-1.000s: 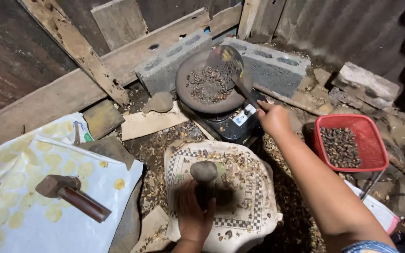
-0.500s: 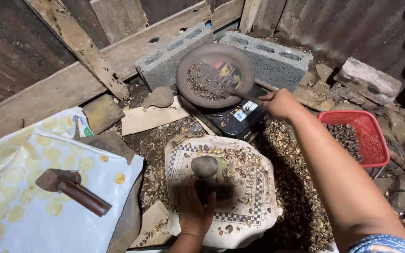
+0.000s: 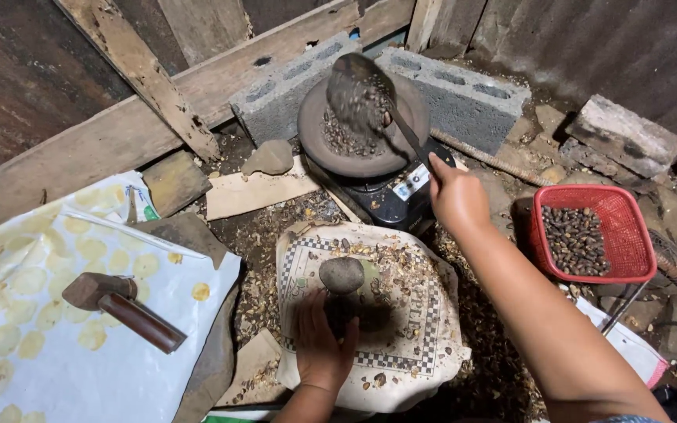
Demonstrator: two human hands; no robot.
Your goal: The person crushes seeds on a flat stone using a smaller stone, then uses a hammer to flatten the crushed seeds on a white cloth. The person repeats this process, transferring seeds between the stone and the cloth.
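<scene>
Rough plank walls and grey concrete blocks [image 3: 452, 82] close in a dirt floor [image 3: 268, 231] littered with broken nut shells. On that floor sits a small black stove [image 3: 389, 196] carrying a round dark pan [image 3: 338, 145] of roasting nuts. The right hand [image 3: 457, 200] grips the handle of a dark ladle [image 3: 362, 94], fingers wrapped around it and pressed together. A second ago the ladle's bowl lay low in the pan, turned among the nuts; half a second ago it was out of sight and the hand rested near the stove's edge. Now the bowl is raised above the pan, tilted and loaded with nuts, a few of them apparently dropping back. So the stirring has given way to a lift, and the nuts look to be either tossed or scooped out; which one cannot be told.

The left hand [image 3: 323, 345] has barely shifted across the three moments. It rests on a patterned sack [image 3: 409, 313] spread over the floor and strewn with shell bits, its fingers curled around the lower part of a dark stone block, on top of which sits a rounded grey stone [image 3: 342, 274].

A red basket [image 3: 628, 211] of dark nuts stands to the right of the stove, untouched. A hammer [image 3: 123, 305] lies on a yellow-spotted cloth [image 3: 25, 345] at the left
</scene>
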